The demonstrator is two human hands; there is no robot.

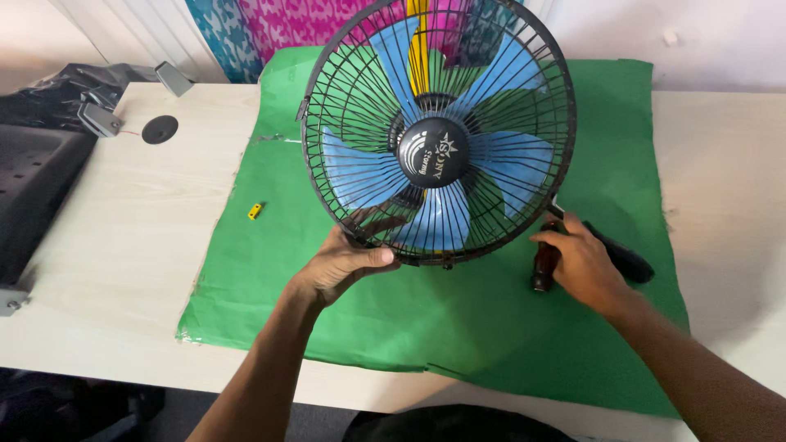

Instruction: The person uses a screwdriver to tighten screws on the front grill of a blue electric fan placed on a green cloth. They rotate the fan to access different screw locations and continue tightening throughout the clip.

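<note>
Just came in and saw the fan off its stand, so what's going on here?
A person holds a fan with blue blades and a black wire cage upright on a green mat, which lies on a pale wooden table. The left hand grips the lower rim of the cage. The right hand rests on a dark-handled tool lying on the mat. A small yellow piece sits to the left.

- My left hand [344, 266] is bare: no glove, ring or watch shows.
- My right hand [585, 266] is bare too.
- Both my forearms are uncovered, with no sleeve reaching the wrists.
</note>
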